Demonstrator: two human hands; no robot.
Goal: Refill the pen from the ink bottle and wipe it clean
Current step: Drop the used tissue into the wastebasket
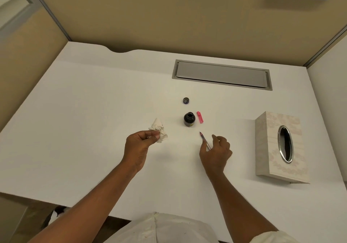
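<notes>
An open dark ink bottle (189, 119) stands upright on the white desk (93, 111). Its small cap (185, 100) lies behind it, and a pink pen part (199, 117) lies just to its right. My right hand (216, 153) holds the thin pen (204, 140), nib pointing up-left toward the bottle, a short way in front of it. My left hand (139, 146) pinches a crumpled white tissue (159, 132) with small ink spots, left of the bottle.
A patterned tissue box (272, 149) with an oval opening stands at the right. A grey cable hatch (221, 74) is set into the desk behind the bottle. Beige partition walls enclose the desk on three sides.
</notes>
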